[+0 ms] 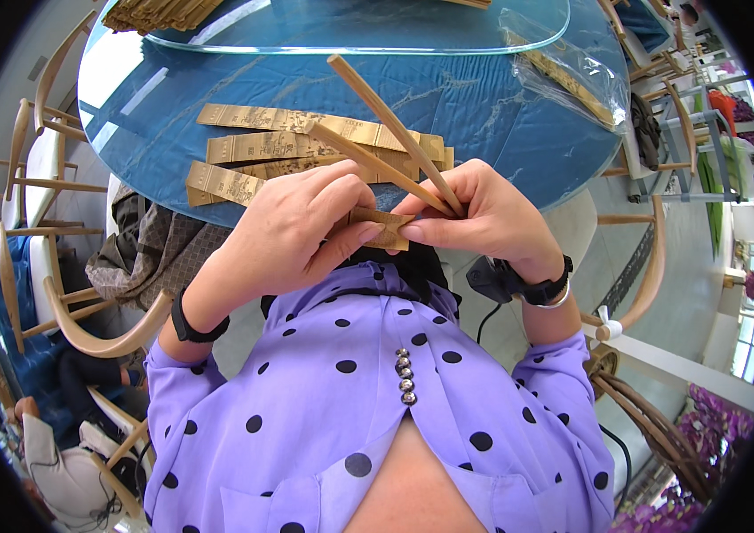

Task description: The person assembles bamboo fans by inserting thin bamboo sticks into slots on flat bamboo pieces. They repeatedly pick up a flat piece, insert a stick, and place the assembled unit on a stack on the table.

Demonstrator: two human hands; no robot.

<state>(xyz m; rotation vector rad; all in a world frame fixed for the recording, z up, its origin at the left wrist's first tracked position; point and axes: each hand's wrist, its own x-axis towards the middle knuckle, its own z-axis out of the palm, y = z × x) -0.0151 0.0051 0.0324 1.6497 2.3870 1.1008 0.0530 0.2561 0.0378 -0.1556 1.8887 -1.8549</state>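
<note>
My left hand has thumb and fingers closed on one end of a gold paper sleeve, which sits in front of me, above my lap and just off the near edge of the worktop. My right hand pinches the sleeve's other end and also grips two wooden sticks near their lower ends. The longer-looking stick points toward eleven o'clock, the other stick toward ten, so their tips stand apart. Past my hands, from ten to twelve o'clock, several more gold sleeves lie side by side on the worktop, some overlapping. A clear plastic bag with gold strips inside lies at two o'clock. A glass pane spans twelve o'clock, and a brownish bundle sits between ten and eleven.
</note>
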